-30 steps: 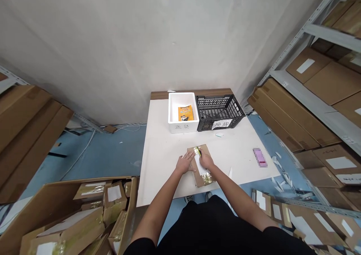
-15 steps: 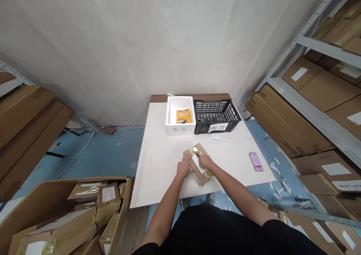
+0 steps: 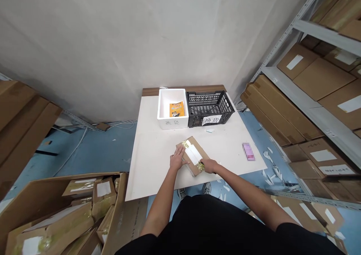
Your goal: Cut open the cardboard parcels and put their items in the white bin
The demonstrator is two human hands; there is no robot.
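A cardboard box with a white label and shiny yellowish tape at both ends lies slantwise on the white table. My left hand is spread on the box's left side, fingers stretched out over its top. At the lower right end of the label, my right hand is closed close to the tape. A small thing seems to stick out from its fingertips, too small to name.
Behind the box stand a white foam bin with an orange booklet inside and a black plastic crate. A blurred pink object lies at right. A large carton of taped boxes stands at lower left; shelves of boxes at right.
My right hand has slid along the label from the box's far end to its near right end. My left hand stays on the box. The whole view has shifted slightly.
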